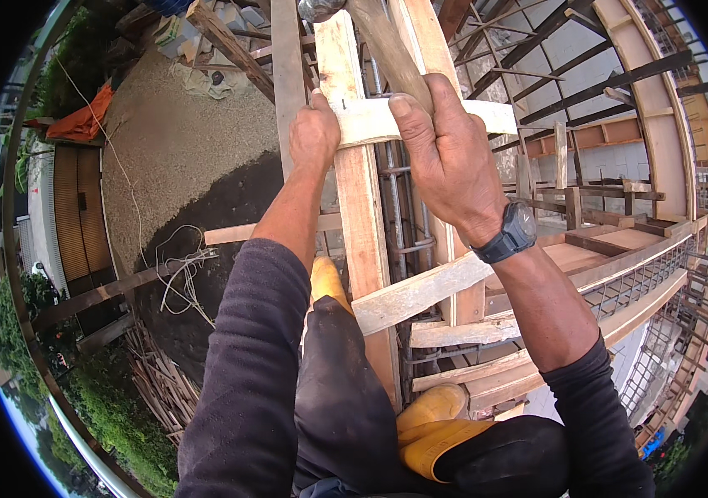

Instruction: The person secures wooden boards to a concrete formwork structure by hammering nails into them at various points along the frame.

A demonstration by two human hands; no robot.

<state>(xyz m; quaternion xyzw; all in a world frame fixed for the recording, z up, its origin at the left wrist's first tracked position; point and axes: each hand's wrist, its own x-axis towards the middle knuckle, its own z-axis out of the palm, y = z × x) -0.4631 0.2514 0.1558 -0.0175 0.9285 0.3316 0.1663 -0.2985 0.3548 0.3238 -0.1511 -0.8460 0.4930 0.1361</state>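
My right hand (452, 162), with a black watch on the wrist, is wrapped round the wooden handle of a hammer (387, 48). The hammer's metal head is at the top edge of the view. A short pale wooden strip (366, 122) lies across two long form boards (362, 224). My left hand (314, 133) is closed on the strip's left end, its fingertips partly hidden. A small dark mark, perhaps a nail, shows on the strip beside my left thumb. Steel rebar (400, 203) runs between the boards, below the strip.
A second cross strip (424, 293) spans the boards nearer to me. My yellow boots (433, 407) stand on the formwork, with ground far below at left. Loose wire (184, 278) hangs over a beam at left. Timber formwork (620, 236) and rebar cages extend to the right.
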